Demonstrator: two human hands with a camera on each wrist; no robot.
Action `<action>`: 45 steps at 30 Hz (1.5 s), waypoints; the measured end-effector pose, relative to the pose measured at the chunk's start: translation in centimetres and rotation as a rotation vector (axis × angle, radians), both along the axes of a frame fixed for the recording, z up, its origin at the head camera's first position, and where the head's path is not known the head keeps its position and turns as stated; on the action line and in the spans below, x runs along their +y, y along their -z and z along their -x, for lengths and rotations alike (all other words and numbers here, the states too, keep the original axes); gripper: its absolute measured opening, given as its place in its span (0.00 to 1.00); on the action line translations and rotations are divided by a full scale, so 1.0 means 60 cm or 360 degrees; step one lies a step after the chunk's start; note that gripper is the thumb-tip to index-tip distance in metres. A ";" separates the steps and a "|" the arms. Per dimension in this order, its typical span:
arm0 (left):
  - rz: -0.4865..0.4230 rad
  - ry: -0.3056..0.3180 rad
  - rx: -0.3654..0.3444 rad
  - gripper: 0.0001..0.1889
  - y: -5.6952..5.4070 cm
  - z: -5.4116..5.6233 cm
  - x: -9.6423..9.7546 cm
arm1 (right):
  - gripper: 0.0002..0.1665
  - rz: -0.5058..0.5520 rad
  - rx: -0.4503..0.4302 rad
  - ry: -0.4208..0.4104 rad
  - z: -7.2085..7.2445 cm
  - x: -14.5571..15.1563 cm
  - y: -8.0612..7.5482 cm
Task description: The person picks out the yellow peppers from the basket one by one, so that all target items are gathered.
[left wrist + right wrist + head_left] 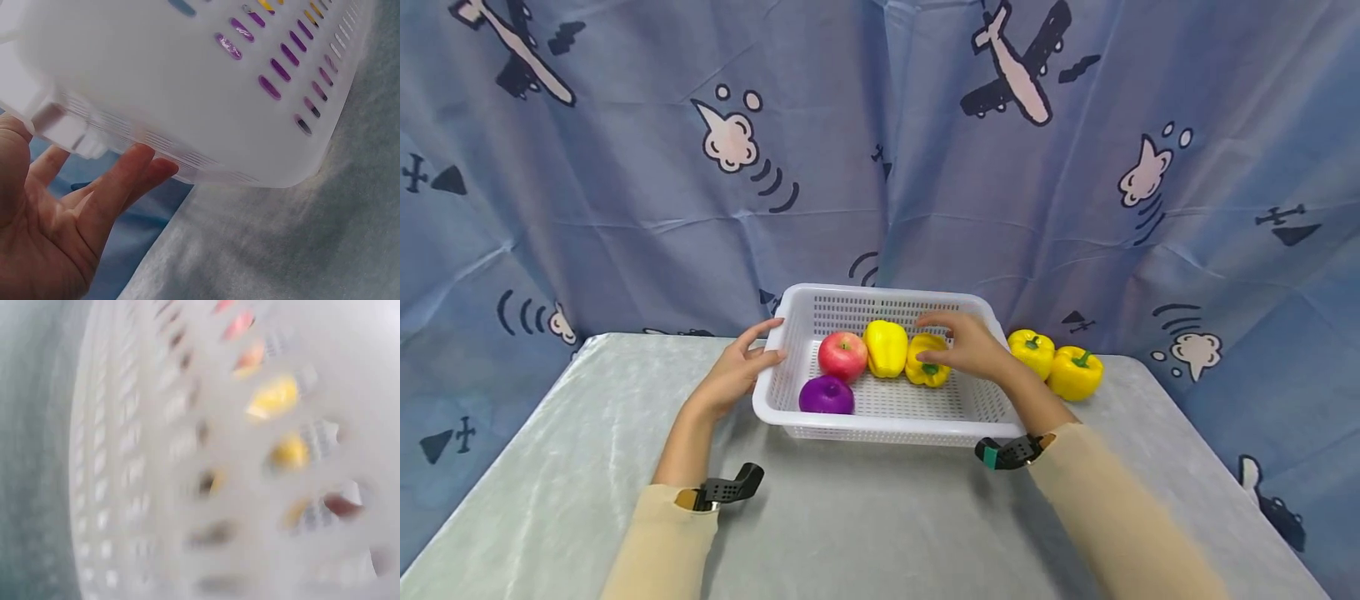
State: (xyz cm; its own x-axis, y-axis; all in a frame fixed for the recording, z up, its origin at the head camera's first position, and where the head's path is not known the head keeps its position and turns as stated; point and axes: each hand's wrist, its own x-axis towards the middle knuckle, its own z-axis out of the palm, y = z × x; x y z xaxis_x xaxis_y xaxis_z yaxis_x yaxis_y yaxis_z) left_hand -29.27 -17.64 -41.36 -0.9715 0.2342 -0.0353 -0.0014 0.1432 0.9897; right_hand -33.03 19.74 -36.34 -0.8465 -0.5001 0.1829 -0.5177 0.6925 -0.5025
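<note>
A white perforated plastic basket (pixel 880 427) sits on the table. Inside it lie a red apple (pixel 842 357), a purple round vegetable, perhaps an onion (pixel 826 395), and two yellow bell peppers, one upright (pixel 886 348) and one beside it (pixel 927 371). My left hand (pixel 735 372) holds the basket's left rim; in the left wrist view its fingers (pixel 119 181) touch the outer wall. Over the basket's right part, my right hand (pixel 973 346) has thumb and index finger spread apart, the thumb over the right pepper. Whether it touches the pepper cannot be told. The right wrist view is blurred.
Two more yellow bell peppers, one nearer the basket (pixel 1032 353) and one further right (pixel 1075 373), stand on the table outside the basket's right end. A pale cloth covers the table (pixel 865 525). Behind it hangs a blue curtain (pixel 820 100) printed with planes.
</note>
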 end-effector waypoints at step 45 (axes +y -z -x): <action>-0.0032 0.0014 -0.0015 0.36 0.002 0.000 -0.002 | 0.24 -0.0119 -0.0200 0.0147 0.000 -0.006 0.024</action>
